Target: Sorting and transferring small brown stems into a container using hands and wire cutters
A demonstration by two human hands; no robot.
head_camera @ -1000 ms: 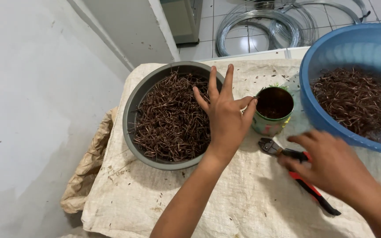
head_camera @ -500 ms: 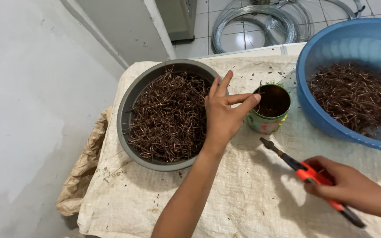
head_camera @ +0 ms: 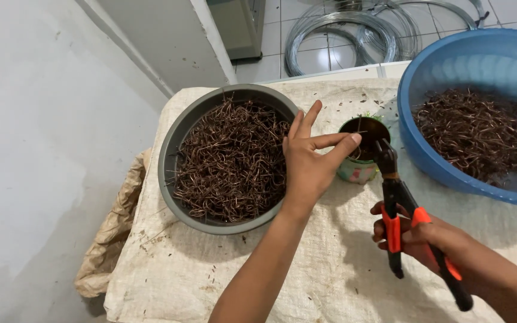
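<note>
While the pliers come up to the cup, the scene reads as follows.

Pliers [head_camera: 411, 221]: dark steel with orange-sleeved handles, nose tilted up and touching the cup's rim; gripped by the right hand [head_camera: 423, 236], fingers wrapped tight round both handles.

Left hand [head_camera: 309, 158]: raised between the grey basin and the cup, thumb and forefinger drawn together as if pinching a thin wire piece, other fingers fanned upward; whether anything sits in the pinch is too small to tell.

Cup [head_camera: 360, 157]: small round tin, dark inside, pale green wall, standing on the cloth between the two basins.

Grey basin [head_camera: 172, 149]: round, smooth, heaped with thin, bent brown wire pieces, tangled.

Blue basin [head_camera: 426, 149]: glossy plastic, holding a flatter layer of the same pieces.

Cloth [head_camera: 306, 275]: coarse woven sacking, cream, speckled with scraps.

Risk: the nose could tip the light cup and spill it; a fine piece could slip from the fingers and vanish among the scraps on the cloth.
</note>
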